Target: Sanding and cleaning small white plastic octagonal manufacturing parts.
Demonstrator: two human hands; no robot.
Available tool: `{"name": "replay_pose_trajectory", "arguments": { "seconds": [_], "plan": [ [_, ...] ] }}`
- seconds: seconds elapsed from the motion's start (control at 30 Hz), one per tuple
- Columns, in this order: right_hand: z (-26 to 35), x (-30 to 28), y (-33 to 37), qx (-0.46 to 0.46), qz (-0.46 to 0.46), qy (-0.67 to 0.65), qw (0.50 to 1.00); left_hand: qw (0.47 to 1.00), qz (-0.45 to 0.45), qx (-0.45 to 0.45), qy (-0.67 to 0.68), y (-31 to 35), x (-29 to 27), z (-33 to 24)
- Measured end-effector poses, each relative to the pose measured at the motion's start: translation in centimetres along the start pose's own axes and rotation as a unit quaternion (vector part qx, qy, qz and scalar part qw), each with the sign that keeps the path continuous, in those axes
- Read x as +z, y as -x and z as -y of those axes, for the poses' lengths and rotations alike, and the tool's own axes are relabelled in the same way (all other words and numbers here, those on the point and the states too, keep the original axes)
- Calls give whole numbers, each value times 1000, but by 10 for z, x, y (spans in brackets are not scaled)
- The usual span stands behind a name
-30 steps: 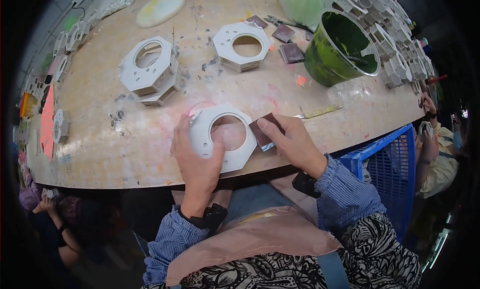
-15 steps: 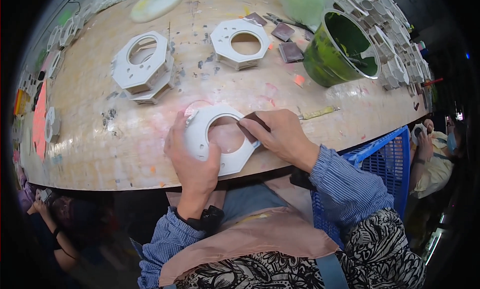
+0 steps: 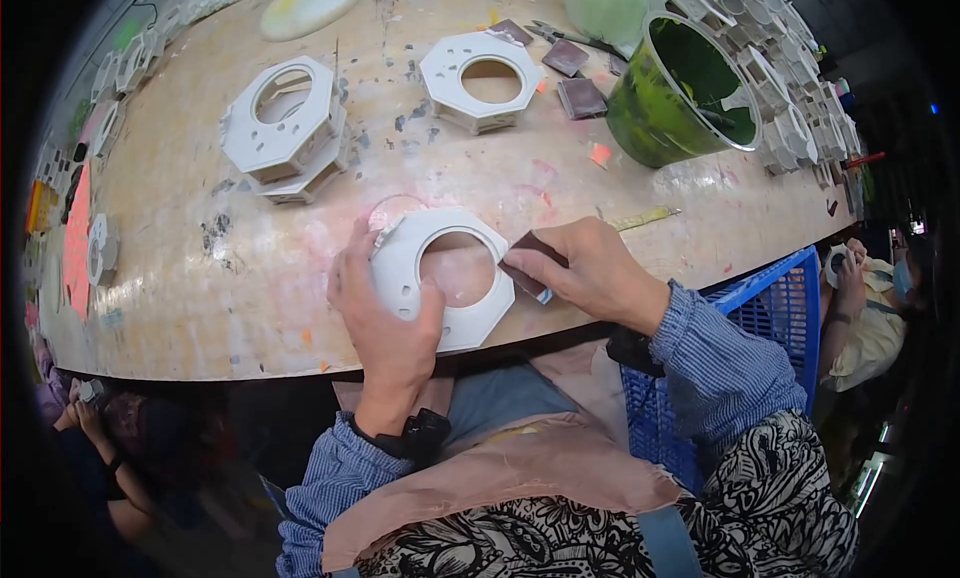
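My left hand [image 3: 385,303] grips the left side of a white octagonal frame [image 3: 485,320] with a large round hole, its thumb on the face by the hole. The frame lies near the table's front edge. Between the thumb and fingers of my right hand [image 3: 595,273] is a folded piece of brown sandpaper [image 3: 535,258], close against the frame's right rim. Whether the sandpaper touches the rim I cannot tell. Farther off stand another white octagonal frame [image 3: 455,83] and, to the left, two stacked ones [image 3: 285,143].
A green-stained plastic cup [image 3: 640,123] stands at the right, with brown sandpaper pieces [image 3: 582,98] and pliers [image 3: 570,40] beside it. Many white parts [image 3: 770,88] are piled behind. A blue plastic basket [image 3: 770,323] sits below the table edge. Other people work at both sides.
My right hand has drawn the sandpaper to the right, from over the hole's edge to the frame's outer rim. My left hand and the frame stay nearly still.
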State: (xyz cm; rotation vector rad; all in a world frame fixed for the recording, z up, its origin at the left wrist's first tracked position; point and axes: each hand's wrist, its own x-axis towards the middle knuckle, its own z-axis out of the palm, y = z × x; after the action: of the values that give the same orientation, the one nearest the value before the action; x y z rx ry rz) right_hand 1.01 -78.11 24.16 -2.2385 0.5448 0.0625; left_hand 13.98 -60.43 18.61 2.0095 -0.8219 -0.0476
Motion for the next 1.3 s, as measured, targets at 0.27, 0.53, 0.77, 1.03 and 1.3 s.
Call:
{"name": "replay_pose_trajectory", "arguments": {
  "seconds": [0.27, 0.53, 0.77, 1.03, 1.3],
  "plan": [
    [-4, 7, -90, -117, -170, 122, 971, 1000, 7, 23, -13, -1, 2, -3],
    [42, 34, -57, -216, -66, 194, 955, 1000, -13, 22, -14, 1, 2, -2],
    [46, 8, -79, -218, -92, 145, 961, 1000, 2, 17, -12, 0, 1, -3],
    [36, -6, -81, -149, -139, 260, 944, 999, -2, 35, -6, 2, 0, -2],
    [46, 5, -46, -187, -89, 193, 959, 999, -21, 25, 19, 9, 6, -4]
  ]
}}
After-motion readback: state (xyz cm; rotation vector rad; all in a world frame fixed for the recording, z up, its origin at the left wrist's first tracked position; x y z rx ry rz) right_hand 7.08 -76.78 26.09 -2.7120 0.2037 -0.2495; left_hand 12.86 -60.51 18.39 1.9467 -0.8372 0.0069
